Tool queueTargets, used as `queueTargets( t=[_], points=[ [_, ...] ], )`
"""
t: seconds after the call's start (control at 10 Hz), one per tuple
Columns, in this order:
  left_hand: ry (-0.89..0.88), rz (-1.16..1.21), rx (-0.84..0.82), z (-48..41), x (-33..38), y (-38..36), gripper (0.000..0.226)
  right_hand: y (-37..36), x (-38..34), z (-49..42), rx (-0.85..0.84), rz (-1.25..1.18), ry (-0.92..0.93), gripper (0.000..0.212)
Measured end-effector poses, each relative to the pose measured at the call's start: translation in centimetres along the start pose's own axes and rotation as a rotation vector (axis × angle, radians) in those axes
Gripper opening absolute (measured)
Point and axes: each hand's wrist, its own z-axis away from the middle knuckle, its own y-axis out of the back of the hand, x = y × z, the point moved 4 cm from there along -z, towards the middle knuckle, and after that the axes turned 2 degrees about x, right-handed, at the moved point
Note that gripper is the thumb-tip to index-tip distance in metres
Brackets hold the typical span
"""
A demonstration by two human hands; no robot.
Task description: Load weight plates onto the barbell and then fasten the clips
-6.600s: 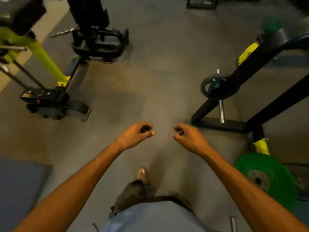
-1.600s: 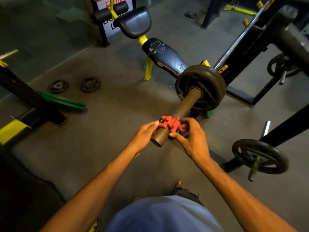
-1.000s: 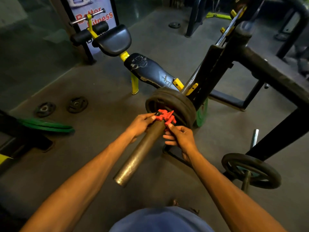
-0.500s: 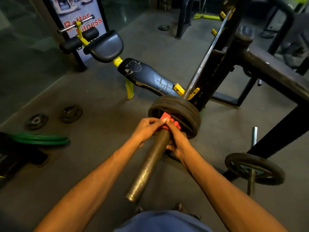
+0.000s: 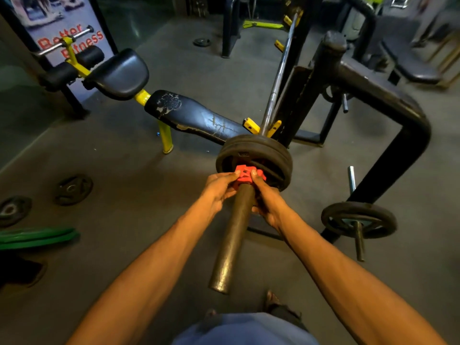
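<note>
Running from the lower middle of the view up and slightly to the right, the long dull brown metal sleeve of the barbell (image 5: 232, 235) has its open end nearest the person and its far end passing through two round black rubber weight plates (image 5: 261, 155) stacked face to face. Past the plates the thinner grey steel bar goes on up and away, lying in yellow hooks on a black steel rack (image 5: 373, 80). A small red plastic clip collar (image 5: 245, 175) sits around the sleeve, touching the face of the nearer plate. The left hand (image 5: 219, 190) pinches the clip from the left with its grip closed on it; the right hand (image 5: 267, 197) holds it from the right, thumb on top and fingers curled under the sleeve. A cracked black padded bench (image 5: 196, 118) on yellow legs lies to the upper left, two small black plates (image 5: 73, 189) and a green plate (image 5: 37, 237) lie on the grey floor at left, and another black plate (image 5: 358, 219) hangs on a rack peg at right. Compared with about a second and a half ago, the clip has travelled from the open end of the sleeve up against the plates, and both hands have moved with it.
</note>
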Motion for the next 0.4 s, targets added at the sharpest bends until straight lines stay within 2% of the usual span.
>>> queueTargets(
  t=[0.1,0.2,0.3,0.4],
  points=[
    [-0.131,-0.194,0.051,0.8,-0.1,0.7,0.036,1.0,0.1,1.6,0.059,0.152,0.054,0.047],
    [-0.321,-0.420,0.129,2.1,0.0,2.6,0.036,3.0,-0.5,3.3,0.094,0.420,0.183,0.045],
    [-0.489,-0.786,0.100,3.6,1.2,4.1,0.051,4.5,-3.3,5.3,0.100,0.773,0.334,0.050],
    [-0.582,-1.002,0.036,5.5,4.5,4.6,0.059,5.1,-7.7,7.3,0.045,0.972,0.481,0.057]
  ],
)
